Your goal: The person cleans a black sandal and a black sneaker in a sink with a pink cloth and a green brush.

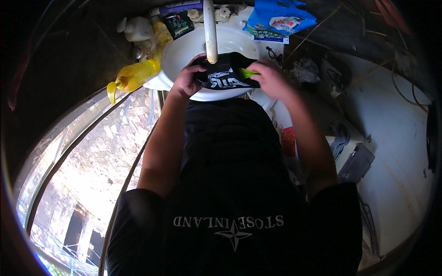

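Observation:
A black slipper-like item (226, 74) with white lettering lies sideways over the front of a white washbasin (238, 41); its exact kind is hard to tell. My left hand (189, 78) grips its left end, thumb on top. At its right end, my right hand (271, 77) is closed on a yellow-green brush-like thing (248, 73), mostly covered by the fingers and touching the black item. The white spout (211, 38) of a tap reaches down over the basin, its tip just above the black item. Any water flow cannot be made out.
A yellow bottle (136, 75) lies at the basin's left rim, below a white pump bottle (136, 29) and a dark green packet (179, 25). Behind the basin are a purple tube (179, 7) and, on the right, a blue detergent bag (280, 20). A window (100, 155) is at left.

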Motion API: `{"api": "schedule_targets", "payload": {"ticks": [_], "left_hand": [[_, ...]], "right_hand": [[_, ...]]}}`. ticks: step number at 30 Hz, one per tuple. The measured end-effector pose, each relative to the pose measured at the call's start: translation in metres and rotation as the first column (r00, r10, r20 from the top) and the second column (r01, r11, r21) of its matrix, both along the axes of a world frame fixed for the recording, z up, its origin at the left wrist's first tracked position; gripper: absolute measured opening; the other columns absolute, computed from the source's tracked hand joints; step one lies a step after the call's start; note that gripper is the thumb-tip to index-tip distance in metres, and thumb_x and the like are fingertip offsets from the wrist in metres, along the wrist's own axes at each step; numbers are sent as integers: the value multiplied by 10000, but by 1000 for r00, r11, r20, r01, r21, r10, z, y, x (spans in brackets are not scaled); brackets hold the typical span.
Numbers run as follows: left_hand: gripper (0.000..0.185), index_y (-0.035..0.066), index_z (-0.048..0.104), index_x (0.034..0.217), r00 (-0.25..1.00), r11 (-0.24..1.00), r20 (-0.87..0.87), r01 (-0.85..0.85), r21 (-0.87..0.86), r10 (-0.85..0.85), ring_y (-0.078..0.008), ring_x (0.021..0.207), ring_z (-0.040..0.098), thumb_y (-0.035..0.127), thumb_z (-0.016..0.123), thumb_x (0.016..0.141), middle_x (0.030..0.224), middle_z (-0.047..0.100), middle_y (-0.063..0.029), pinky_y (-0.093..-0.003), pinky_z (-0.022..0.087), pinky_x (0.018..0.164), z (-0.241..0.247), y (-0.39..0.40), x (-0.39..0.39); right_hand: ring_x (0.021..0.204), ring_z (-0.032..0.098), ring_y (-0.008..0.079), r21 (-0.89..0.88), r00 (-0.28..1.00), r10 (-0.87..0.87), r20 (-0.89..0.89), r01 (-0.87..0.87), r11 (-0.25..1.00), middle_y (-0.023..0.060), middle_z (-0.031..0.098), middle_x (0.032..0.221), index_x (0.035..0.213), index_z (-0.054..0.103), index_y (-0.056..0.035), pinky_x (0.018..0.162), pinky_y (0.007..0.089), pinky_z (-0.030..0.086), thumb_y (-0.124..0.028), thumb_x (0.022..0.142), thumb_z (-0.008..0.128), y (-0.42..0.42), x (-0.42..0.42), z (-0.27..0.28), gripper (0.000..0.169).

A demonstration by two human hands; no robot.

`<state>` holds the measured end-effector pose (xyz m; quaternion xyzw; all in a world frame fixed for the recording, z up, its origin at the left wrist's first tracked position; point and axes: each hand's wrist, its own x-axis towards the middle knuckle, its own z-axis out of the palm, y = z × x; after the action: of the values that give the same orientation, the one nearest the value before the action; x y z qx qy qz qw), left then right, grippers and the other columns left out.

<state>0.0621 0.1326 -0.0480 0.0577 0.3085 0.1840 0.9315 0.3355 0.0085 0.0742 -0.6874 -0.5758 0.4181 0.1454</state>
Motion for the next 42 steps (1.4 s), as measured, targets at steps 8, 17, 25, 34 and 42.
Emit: {"api": "schedule_targets", "payload": {"ticks": [8, 17, 25, 34, 42], "left_hand": [[556, 30, 573, 1415, 983, 998, -182, -29, -64, 17, -319, 1236, 642, -82, 534, 872, 1336, 641, -160, -447, 528, 1104, 12, -9, 8], [547, 65, 599, 1394, 998, 1000, -58, -8, 5, 8, -312, 1185, 650, -55, 567, 862, 1319, 644, -136, -432, 555, 1035, -6, 1, -6], [536, 100, 607, 1376, 966, 986, -199, -153, 74, 165, -303, 1141, 655, -64, 596, 866, 1267, 620, -108, -458, 573, 991, -1, -4, -37], [552, 135, 608, 1373, 935, 953, -182, -297, 59, 303, -298, 1154, 654, -87, 596, 868, 1276, 626, -97, -457, 566, 1016, 7, -22, -41], [558, 72, 569, 1406, 895, 923, -378, -87, 374, 237, -288, 1139, 657, -92, 625, 876, 1271, 637, -119, -413, 558, 1019, 29, -8, -38]], "right_hand": [[1033, 701, 316, 107, 998, 13, -57, -7, 994, 138, 731, 1078, 1120, 687, -36, 901, 413, 548, -25, 936, 723, -3, 5, -1, 188], [1098, 682, 326, 164, 990, 93, 105, -110, 980, 109, 720, 1122, 1161, 687, -36, 938, 410, 540, -74, 950, 721, 4, -1, 7, 217], [1038, 719, 325, -217, 923, 95, 373, -13, 976, 112, 712, 1179, 1322, 621, -176, 849, 469, 584, -147, 1041, 575, -21, 14, 2, 286], [968, 717, 324, -200, 914, 185, 362, -117, 973, 134, 652, 1167, 1571, 478, -278, 793, 469, 583, -129, 1017, 552, -36, -20, -5, 578], [963, 732, 361, -74, 920, -98, 379, 136, 988, 195, 697, 1138, 1512, 567, -204, 807, 490, 589, -161, 1064, 554, -62, 12, -54, 451]]}}
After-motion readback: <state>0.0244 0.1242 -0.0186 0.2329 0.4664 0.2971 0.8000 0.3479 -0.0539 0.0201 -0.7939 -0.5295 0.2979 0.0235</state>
